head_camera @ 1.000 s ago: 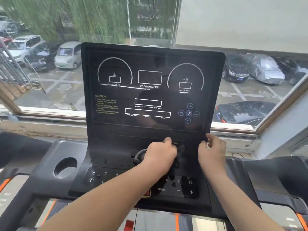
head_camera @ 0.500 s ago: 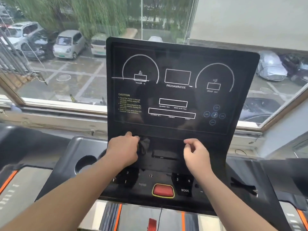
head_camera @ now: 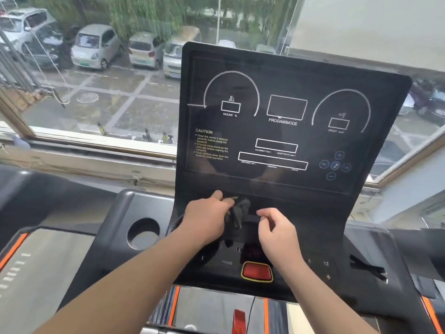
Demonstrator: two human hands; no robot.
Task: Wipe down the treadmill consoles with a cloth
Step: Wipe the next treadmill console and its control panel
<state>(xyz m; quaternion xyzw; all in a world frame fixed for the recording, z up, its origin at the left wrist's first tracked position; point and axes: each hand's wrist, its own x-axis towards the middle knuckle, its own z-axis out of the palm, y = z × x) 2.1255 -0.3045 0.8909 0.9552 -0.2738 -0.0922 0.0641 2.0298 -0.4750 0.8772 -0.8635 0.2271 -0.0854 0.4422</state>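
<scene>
Left hand (head_camera: 206, 219) gripping cloth (head_camera: 238, 210), below console screen (head_camera: 284, 78) edge, right hand (head_camera: 277, 231) curled beside

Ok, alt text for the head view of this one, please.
The left hand grips a dark cloth against the treadmill console below its screen; the right hand, fingers curled, is close beside the cloth, above a red button. Parked cars show through the window.
</scene>
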